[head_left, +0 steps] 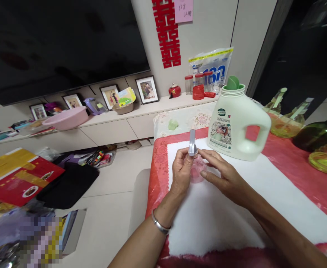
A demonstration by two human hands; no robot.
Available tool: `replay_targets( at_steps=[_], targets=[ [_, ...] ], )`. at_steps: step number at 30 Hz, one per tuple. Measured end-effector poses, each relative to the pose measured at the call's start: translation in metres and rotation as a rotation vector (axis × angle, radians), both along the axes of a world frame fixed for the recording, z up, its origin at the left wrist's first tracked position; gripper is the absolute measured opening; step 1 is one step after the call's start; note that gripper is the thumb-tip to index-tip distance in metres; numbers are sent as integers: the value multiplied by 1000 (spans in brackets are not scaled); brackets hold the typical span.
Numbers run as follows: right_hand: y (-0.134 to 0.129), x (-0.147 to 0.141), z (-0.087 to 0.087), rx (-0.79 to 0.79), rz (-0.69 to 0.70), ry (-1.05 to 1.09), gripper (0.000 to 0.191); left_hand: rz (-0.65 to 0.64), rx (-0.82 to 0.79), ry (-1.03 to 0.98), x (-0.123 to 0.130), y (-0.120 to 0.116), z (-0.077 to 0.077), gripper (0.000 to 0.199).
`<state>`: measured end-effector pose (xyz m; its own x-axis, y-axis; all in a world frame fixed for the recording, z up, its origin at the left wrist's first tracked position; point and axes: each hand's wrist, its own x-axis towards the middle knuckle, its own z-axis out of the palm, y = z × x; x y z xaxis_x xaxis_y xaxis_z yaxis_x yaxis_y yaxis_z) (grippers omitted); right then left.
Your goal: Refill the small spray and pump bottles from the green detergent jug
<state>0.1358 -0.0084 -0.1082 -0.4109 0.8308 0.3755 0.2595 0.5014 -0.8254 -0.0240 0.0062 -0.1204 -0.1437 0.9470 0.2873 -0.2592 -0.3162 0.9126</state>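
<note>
A small see-through pink spray bottle [198, 172] with a grey trigger head [191, 141] stands upright over the white cloth. My left hand [181, 167] is closed around its neck and trigger head, the thumb lying on the near side. From the right, my right hand [222, 173] grips the bottle, its thumb on the body and its fingers up by the neck. Just beyond it is a large pale green detergent jug [236, 126], uncapped, with a green scoop-like piece [232, 82] in its mouth. Whether the bottle's base touches the cloth is hard to tell.
The white cloth [208, 223] lies over a red table cover [158, 175]. Oil bottles [285, 123] and a dark green bottle [317, 134] stand at the right. Behind, a long shelf [163, 106] holds framed photos, jars [198, 83] and a pink basin [68, 118].
</note>
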Motion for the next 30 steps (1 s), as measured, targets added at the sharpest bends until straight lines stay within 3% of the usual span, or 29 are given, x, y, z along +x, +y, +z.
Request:
replay_targets(
  at_steps=[6,19,30],
  targets=[
    [1,0,0,29,-4,3,56,27,10,33,2,0,-2,38],
    [1,1,3,41,-13,-4,53,-93,47,-45,-3,3,-7,30],
    [1,1,2,23,-23,-10,54,-23,10,59,0,8,-4,32]
  ],
)
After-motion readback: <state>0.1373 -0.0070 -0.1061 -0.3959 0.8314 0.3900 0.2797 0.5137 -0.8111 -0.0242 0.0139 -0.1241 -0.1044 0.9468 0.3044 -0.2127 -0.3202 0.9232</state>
